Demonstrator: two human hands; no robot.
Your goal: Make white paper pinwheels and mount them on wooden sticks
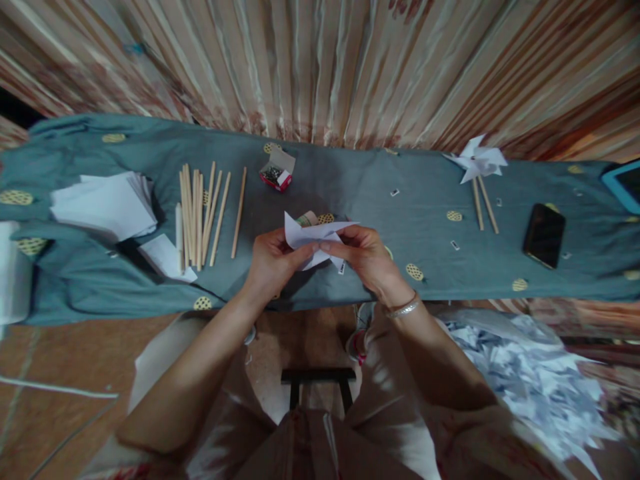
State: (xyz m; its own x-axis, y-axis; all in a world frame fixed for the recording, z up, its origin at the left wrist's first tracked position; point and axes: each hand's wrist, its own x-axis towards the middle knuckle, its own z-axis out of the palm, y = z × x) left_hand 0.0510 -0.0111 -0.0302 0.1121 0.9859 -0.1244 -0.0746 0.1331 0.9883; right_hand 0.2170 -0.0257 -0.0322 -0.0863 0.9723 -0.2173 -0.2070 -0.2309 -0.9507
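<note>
Between my hands, over the front middle of the table, is a white paper pinwheel with folded blades and pointed corners. My left hand pinches it from the left, and my right hand grips it from the right. Both thumbs meet at the paper's centre. Whether a pin is in it cannot be seen. Just behind the paper shows part of a small roll or bottle, mostly hidden. Farther back stands an opened small red box of metal pins.
Several wooden sticks lie left of my hands, beside a paper stack. Finished pinwheels on sticks and a black phone are at right. A heap of white paper pieces sits below the table's right side.
</note>
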